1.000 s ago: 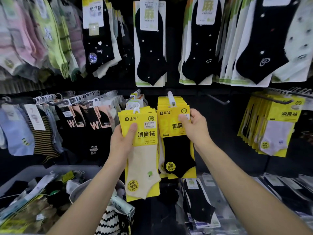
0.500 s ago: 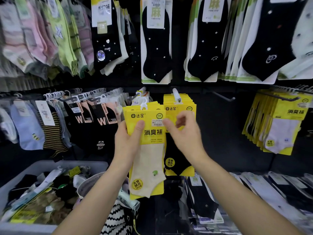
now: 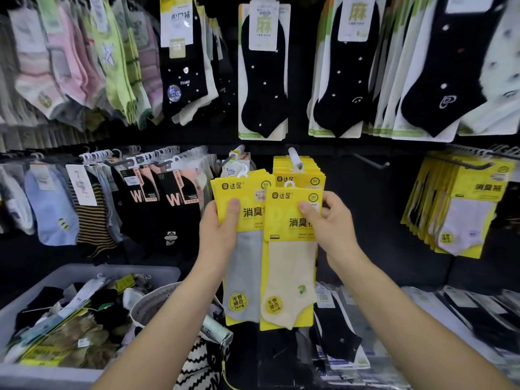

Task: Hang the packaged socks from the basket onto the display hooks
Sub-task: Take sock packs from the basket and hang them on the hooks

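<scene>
A flat yellow cardboard pack carrying a beige ankle sock (image 3: 289, 277) is pinched near its upper right corner by the right hand (image 3: 330, 225), thumb on the printed face and fingers curled behind; a like yellow pack with a grey sock (image 3: 243, 266) is gripped at its left edge by the left hand (image 3: 221, 235), thumb laid across the front; further card edges seem to be stacked behind it. Both packs are held upright and overlapping, just below and in front of the white-tipped metal display hook (image 3: 294, 159), on which a row of matching yellow packs (image 3: 299, 171) is already hung. The packs are judged light and thin; the card looks stiff enough to be steered by one corner, yet it may be creased if squeezed; hold is best taken near the top, beside the small white plastic hanger loop (image 3: 289, 183), so that the loop can be guided onto the hook tip. Both forearms are raised forward, the wrists turned slightly inward. The grey plastic basket (image 3: 84, 273) of loose socks is seen at lower left.
</scene>
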### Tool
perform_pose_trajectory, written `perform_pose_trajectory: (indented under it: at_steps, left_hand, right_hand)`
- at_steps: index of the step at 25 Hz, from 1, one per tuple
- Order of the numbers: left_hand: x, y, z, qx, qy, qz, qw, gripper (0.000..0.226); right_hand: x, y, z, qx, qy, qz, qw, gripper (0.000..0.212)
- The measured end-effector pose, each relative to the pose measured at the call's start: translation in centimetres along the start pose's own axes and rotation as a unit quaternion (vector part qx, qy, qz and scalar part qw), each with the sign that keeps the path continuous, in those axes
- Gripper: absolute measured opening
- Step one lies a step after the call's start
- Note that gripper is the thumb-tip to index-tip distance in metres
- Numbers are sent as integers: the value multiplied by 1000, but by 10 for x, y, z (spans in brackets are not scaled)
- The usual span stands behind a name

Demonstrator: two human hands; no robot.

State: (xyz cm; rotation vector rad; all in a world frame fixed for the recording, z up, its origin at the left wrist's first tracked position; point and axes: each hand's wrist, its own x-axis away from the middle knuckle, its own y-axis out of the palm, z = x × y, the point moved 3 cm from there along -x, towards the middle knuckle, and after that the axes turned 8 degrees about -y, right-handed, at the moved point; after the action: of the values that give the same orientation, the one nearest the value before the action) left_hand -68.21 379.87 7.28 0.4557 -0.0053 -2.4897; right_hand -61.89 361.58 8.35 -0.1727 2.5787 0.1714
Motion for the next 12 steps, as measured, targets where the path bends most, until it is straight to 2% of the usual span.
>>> perform_pose_trajectory:
  at_steps: [4, 8, 12]
  left_hand:
    - [-14, -9, 10, -10, 15, 20, 1000, 10]
    - [-17, -17, 13, -29, 15, 32, 999, 28]
    - [-12, -23, 11, -26, 15, 14, 999, 33]
  right_hand:
    - [-20, -23, -7, 36, -13, 66, 997, 13]
    - [-36, -15, -7, 83, -12, 53, 995, 13]
    - [-38, -10, 2, 86, -11, 62, 994, 12]
